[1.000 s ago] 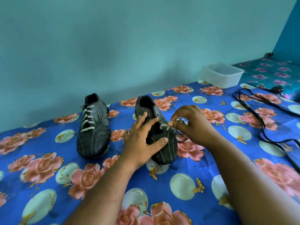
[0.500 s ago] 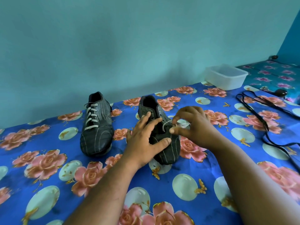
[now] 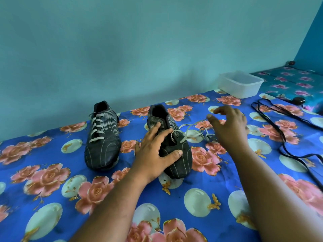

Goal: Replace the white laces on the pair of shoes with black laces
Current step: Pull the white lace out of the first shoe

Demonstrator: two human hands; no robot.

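Observation:
Two black striped shoes stand on a blue flowered cloth. The left shoe (image 3: pixel 103 137) keeps its white lace threaded through all its eyelets. My left hand (image 3: pixel 155 149) presses on the right shoe (image 3: pixel 181 159), fingers over the tongue and thumb on the toe. That shoe's white lace (image 3: pixel 194 132) is pulled loose from the upper eyelets; it loops at the lowest ones and trails onto the cloth to the right. My right hand (image 3: pixel 227 126) hovers over the trailing lace with fingers spread, holding nothing. The black laces (image 3: pixel 282 137) lie in long loops at the far right.
A clear plastic container (image 3: pixel 240 84) sits at the back right against the teal wall. A small dark round object (image 3: pixel 299 100) lies beyond the black laces. The flowered cloth (image 3: pixel 52 180) covers the whole surface.
My right hand was pinching the white lace at the right shoe; it has let go and swung out to the right, leaving the lace on the cloth. My left hand stayed.

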